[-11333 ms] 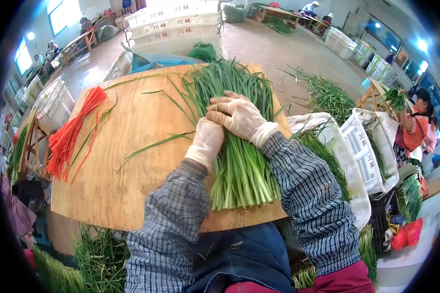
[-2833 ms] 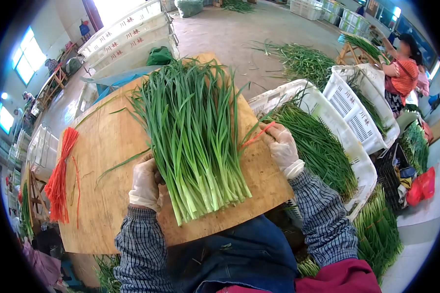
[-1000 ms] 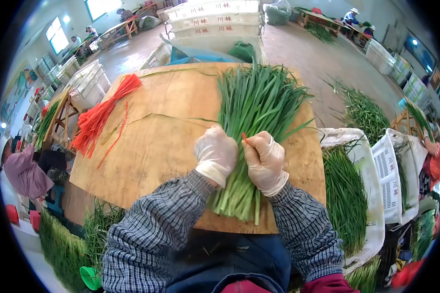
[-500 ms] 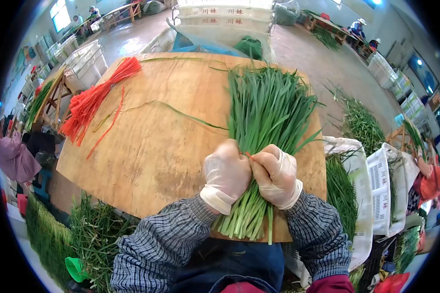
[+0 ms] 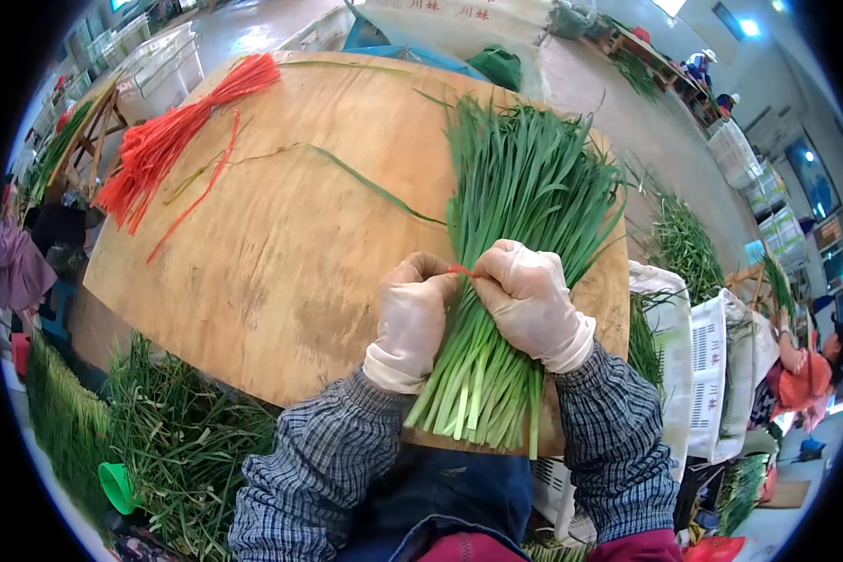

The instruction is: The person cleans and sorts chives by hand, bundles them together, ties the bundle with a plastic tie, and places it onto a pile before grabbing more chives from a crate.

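A thick bunch of long green garlic chives (image 5: 529, 187) lies on the wooden board (image 5: 281, 300), pale stems toward me and leaves away. A thin red tie (image 5: 461, 271) crosses the top of the bunch around its middle. My left hand (image 5: 415, 314), in a whitish glove, pinches one end of the tie at the left side of the stems. Gloved as well, my right hand (image 5: 532, 298) rests over the stems with its fingers closed on the tie's other end. A short stretch of red shows between the two hands.
A bundle of red ties (image 5: 183, 136) lies at the board's far left, with one loose tie (image 5: 197, 211) beside it. Loose greens (image 5: 178, 440) are heaped below the board's left edge. White crates (image 5: 707, 375) stand at the right. A person in red (image 5: 801, 379) is farther right.
My hands have moved apart slightly, baring the red tie between them. The left hand has shifted left and the right hand a little up. The whole view has tilted.
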`<state>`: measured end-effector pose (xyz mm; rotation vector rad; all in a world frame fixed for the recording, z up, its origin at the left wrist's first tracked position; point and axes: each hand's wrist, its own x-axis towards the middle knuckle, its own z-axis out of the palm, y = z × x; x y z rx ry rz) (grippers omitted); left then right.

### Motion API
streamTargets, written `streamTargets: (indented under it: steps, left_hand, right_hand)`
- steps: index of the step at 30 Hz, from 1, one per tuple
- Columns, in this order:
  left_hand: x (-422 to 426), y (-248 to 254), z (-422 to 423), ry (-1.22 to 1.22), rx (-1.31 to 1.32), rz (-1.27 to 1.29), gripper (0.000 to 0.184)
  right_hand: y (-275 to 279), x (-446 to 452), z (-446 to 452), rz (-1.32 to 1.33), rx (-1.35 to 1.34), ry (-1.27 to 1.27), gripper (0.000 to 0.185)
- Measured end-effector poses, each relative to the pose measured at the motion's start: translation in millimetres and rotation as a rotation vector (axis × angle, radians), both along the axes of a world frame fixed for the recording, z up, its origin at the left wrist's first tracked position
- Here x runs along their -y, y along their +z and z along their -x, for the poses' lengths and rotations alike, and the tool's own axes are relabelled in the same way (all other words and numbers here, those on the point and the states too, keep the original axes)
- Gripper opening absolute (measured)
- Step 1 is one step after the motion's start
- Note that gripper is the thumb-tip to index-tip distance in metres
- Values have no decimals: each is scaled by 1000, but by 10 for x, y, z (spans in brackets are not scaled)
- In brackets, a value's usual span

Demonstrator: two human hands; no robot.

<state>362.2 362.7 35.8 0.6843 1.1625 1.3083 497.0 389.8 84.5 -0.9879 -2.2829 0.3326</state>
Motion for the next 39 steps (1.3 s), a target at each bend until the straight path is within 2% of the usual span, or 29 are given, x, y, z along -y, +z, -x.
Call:
streamTargets:
  steps: [1,4,6,8,11,16,18,24,32,39]
  left_hand:
    - [31,53,9,0,52,55,4]
    - [71,-74,-124,77,-132,-232,9]
    - [111,-53,-208,116,-346,-268,8]
    - [95,-67,-206,66,-417,-258,9]
    - [85,-104,-198,54,-383,-229,9]
    - [96,-133,-81,138,-194,-177,4]
    - [81,-173,-48,174,-9,-84,4]
    - [83,-176,-61,182,175,12,5]
    - [110,-150,-79,200,86,-31,7]
    - [143,-118,-70,207,95,-58,7]
  right_hand:
    - [2,4,14,-23,21,2,4]
    - [-4,19,29,-84,45,-7,5]
    - [-25,41,17,-106,16,-18,6]
    - [-21,50,37,-61,-52,15,6]
    - [-23,33,31,-25,-12,32,7]
    - [47,-5,70,-8,142,45,9]
    - [73,-11,98,-7,208,34,10]
    - [121,-30,143,3,384,26,7]
    - [185,-39,201,38,582,22,8]
    - [199,-31,229,44,615,0,8]
